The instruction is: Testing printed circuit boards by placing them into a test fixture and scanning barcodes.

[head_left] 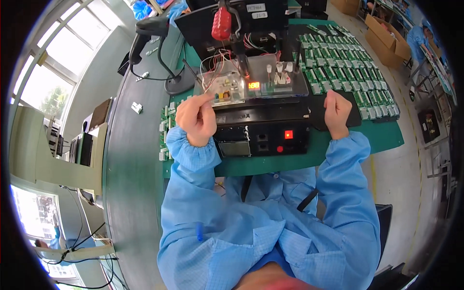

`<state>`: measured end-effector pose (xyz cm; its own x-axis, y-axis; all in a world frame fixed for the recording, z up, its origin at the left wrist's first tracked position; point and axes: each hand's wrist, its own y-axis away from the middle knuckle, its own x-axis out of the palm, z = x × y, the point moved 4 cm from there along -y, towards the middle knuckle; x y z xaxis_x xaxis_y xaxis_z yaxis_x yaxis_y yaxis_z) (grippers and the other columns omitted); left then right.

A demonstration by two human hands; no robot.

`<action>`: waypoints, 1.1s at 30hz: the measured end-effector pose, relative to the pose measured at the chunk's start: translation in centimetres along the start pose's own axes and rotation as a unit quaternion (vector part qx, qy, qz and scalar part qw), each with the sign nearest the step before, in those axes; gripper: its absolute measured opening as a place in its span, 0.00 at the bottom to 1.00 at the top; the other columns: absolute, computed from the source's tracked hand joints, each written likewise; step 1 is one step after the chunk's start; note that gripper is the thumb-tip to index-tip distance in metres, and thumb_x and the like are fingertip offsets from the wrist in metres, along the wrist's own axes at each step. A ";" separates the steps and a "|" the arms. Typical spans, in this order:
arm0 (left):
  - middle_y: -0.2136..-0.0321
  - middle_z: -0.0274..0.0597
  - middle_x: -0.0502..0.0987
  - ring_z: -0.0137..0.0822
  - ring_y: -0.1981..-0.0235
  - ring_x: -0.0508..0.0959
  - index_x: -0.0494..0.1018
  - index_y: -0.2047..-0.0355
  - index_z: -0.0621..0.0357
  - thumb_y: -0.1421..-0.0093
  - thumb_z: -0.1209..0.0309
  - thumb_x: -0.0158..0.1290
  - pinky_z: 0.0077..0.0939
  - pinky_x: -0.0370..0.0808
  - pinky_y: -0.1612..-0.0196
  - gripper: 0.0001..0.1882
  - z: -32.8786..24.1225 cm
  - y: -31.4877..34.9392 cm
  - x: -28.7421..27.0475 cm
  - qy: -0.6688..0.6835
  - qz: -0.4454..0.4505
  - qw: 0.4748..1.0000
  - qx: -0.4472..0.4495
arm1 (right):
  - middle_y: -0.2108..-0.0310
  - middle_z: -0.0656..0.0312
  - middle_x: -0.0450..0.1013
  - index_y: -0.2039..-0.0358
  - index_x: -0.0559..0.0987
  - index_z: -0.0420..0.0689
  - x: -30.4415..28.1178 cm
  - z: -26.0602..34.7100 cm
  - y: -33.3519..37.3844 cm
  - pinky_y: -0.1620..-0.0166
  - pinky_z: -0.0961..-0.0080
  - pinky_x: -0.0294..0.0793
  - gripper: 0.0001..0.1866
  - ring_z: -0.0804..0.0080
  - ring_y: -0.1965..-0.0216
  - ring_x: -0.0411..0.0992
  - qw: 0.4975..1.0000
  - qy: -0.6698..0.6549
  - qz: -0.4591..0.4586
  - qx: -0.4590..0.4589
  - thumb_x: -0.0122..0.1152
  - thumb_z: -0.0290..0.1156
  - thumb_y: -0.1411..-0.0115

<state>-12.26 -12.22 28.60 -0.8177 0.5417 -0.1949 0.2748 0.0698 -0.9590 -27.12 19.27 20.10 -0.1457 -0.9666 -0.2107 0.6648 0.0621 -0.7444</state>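
My left hand [196, 118] is closed, its curled fingers at the left end of a test fixture with a clear cover plate [295, 88]. Whatever the fingers hold, if anything, is hidden. Beyond that hand, wires and a small board [224, 89] show on the fixture, beside a lit orange digit display [253, 85]. My right hand [337, 111] forms a fist above a black mat [355, 108], right of the fixture, with nothing showing in it. A black control box [270, 140] with a lit red switch [289, 134] stands between my forearms.
Rows of green circuit boards [338, 72] cover the right of the green mat [391, 135]; more boards [164, 140] lie left. A handheld scanner [145, 41] rests on its stand. A red-handled lever [222, 24] rises over the fixture. Cardboard boxes [386, 41] and a co-worker [419, 38] are at far right.
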 end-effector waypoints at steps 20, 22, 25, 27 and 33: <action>0.45 0.53 0.71 0.49 0.45 0.71 0.69 0.42 0.61 0.52 0.74 0.60 0.44 0.68 0.42 0.33 -3.2 -1.3 4.9 0.040 0.156 0.985 0.055 | 0.67 0.60 0.75 0.63 0.78 0.37 -0.5 -0.4 -0.1 0.66 0.80 0.69 0.09 0.76 0.67 0.72 0.997 0.056 -0.005 0.057 0.54 0.29 0.32; 0.42 0.52 0.70 0.51 0.42 0.69 0.65 0.39 0.60 0.52 0.72 0.61 0.43 0.66 0.39 0.37 -4.1 -1.7 6.9 0.056 0.181 0.981 0.052 | 0.40 0.51 0.68 0.36 0.61 0.38 -0.7 -0.1 -0.3 0.38 0.66 0.62 0.28 0.63 0.41 0.67 0.999 0.019 -0.029 -0.021 0.55 0.24 0.36; 0.38 0.50 0.68 0.53 0.39 0.68 0.60 0.35 0.60 0.51 0.70 0.63 0.43 0.63 0.36 0.42 -3.6 -1.1 8.4 0.062 0.230 0.971 0.026 | 0.33 0.47 0.62 0.30 0.50 0.35 0.7 2.2 -0.9 0.30 0.59 0.47 0.43 0.53 0.31 0.56 0.995 0.077 0.017 -0.061 0.61 0.27 0.41; 0.36 0.46 0.69 0.52 0.39 0.68 0.55 0.32 0.59 0.50 0.69 0.63 0.43 0.63 0.36 0.46 -3.4 -0.6 8.7 0.042 0.263 0.963 0.028 | 0.32 0.48 0.62 0.29 0.47 0.35 1.1 5.5 -1.7 0.30 0.57 0.46 0.50 0.49 0.29 0.52 0.977 0.151 0.071 -0.133 0.65 0.32 0.45; 0.46 0.41 0.78 0.53 0.41 0.70 0.48 0.29 0.61 0.49 0.67 0.62 0.46 0.66 0.37 0.51 -2.1 -0.4 9.0 0.121 0.207 0.969 -0.059 | 0.31 0.44 0.59 0.30 0.54 0.37 4.1 14.0 -4.9 0.30 0.46 0.41 0.48 0.42 0.28 0.49 0.946 0.192 0.151 -0.214 0.65 0.45 0.43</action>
<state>-18.66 -5.57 27.69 -0.4854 0.7236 -0.4907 0.6222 -0.1084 -0.7753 -20.72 11.58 31.73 -0.3064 -0.7320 -0.6085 0.3729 0.4958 -0.7843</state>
